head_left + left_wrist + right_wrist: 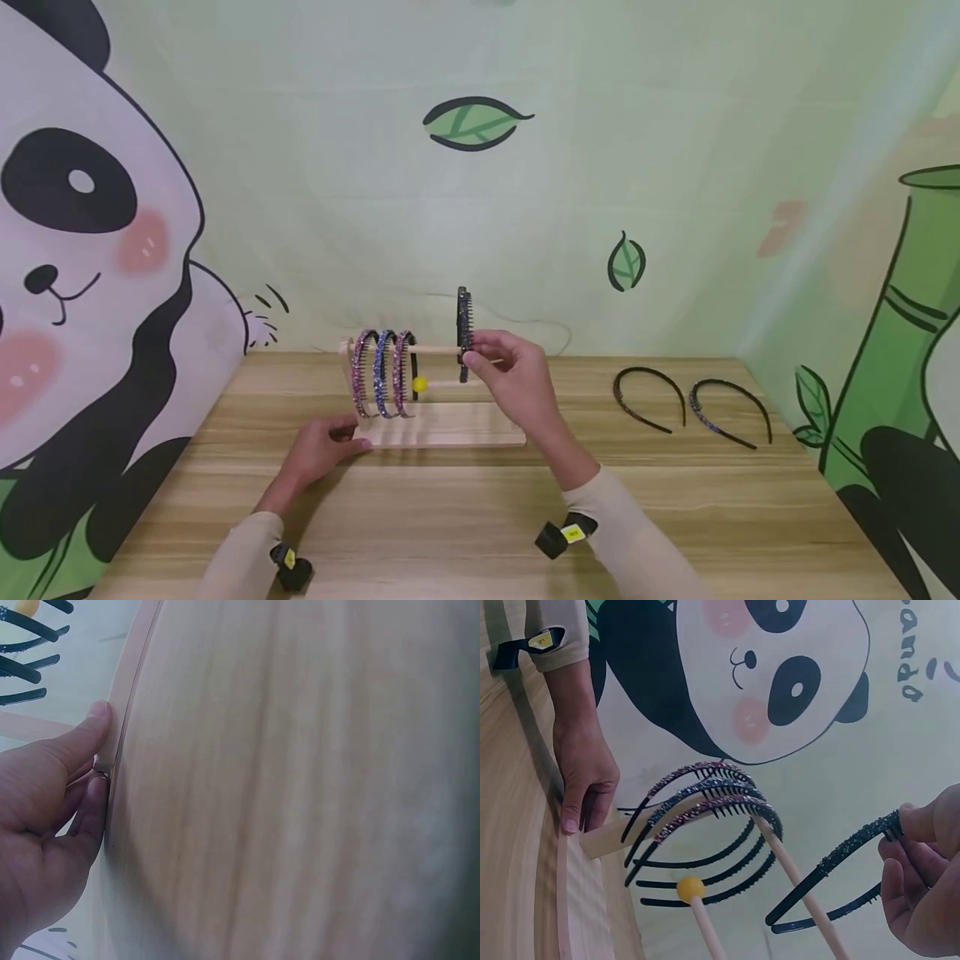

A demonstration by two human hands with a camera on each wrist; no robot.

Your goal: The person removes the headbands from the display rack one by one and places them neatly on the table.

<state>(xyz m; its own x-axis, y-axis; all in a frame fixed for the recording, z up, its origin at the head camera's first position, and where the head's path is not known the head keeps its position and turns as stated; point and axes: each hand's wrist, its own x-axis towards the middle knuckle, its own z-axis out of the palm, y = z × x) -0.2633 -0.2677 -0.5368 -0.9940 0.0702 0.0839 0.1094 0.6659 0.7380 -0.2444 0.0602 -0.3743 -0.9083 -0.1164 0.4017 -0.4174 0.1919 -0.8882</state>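
My right hand pinches a black glittery headband by its top between thumb and fingers. It stands upright at the right part of a wooden rack's upper rod; whether the rod runs through its curve, I cannot tell. Several comb teeth line its inner side. Low at the front left corner, my left hand grips the rack's base, thumb on the top face. On the rack's left side hang a pink headband, a blue headband and another pink headband.
Two dark headbands lie on the wooden table to the right: a black one and one with blue glitter. A yellow ball caps a lower rod of the rack. Behind the table hangs a green backdrop with a panda and leaves.
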